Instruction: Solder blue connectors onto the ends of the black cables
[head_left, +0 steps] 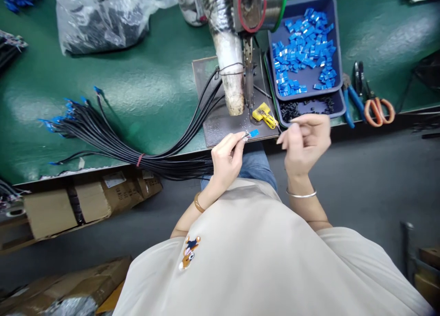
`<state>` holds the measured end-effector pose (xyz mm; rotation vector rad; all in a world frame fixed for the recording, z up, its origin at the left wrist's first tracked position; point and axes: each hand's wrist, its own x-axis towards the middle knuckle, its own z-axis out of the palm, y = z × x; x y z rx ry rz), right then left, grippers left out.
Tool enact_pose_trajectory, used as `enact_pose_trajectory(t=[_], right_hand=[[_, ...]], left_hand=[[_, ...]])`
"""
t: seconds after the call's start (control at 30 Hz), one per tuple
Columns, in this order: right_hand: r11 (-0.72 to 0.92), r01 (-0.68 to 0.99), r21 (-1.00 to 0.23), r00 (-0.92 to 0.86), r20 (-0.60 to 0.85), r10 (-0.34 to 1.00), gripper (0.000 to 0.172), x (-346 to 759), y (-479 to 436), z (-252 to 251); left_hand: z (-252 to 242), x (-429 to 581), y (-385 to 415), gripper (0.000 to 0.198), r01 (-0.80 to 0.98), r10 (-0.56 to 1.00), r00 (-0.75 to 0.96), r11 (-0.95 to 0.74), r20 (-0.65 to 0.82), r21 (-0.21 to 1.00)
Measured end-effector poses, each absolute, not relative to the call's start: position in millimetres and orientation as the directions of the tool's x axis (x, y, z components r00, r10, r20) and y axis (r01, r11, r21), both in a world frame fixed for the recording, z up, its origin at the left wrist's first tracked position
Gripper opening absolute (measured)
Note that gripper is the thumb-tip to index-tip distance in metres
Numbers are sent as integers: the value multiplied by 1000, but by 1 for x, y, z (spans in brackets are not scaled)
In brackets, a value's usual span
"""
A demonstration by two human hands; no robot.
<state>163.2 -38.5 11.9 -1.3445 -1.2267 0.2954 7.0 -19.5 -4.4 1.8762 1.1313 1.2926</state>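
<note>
Between the thumb and fingers of my left hand is the wire end of a small blue connector, which points right over the front edge of the dark work board. My right hand is raised near the black-parts tray, its thumb and forefinger pressed together; whatever lies between them is too small to make out. A yellow clip-like tool rests on the board between the hands, below the soldering fixture. To the left, a bundle of black cables with blue ends is tied with a red band.
A blue tray of blue connectors overlaps a tray of black pieces. Right of them lie blue-handled pliers and orange-handled scissors. A silver duct hangs over the board. A plastic bag lies behind the cables.
</note>
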Motion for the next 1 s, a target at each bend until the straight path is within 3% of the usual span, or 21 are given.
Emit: enact_pose_trajectory(t=[0.1,0.17,0.27,0.37,0.6,1.0], right_hand=[[265,405,-875,412,433,802,20,164,-41,18],[253,448,-857,355,431,830,16,164,-41,18],[328,636,-698,190,554,810,4,162,-39,14],[413,727,-548,30,626,779,9,160,-33,7],[386,688,-615,82,594,800,9,158,-25,-1],[402,694,-598,72,612,787,12,158,-22,8]], left_hand=[[-5,9,-16,17,313,894,140,-448,426,838],[-6,10,-14,18,326,891,141,-453,431,830],[-7,13,-10,19,356,875,149,-483,461,800],[-10,16,-8,19,399,855,158,-512,494,760],[-16,20,-3,22,456,838,151,-530,525,715],[-15,19,0,22,463,821,140,-549,554,696]])
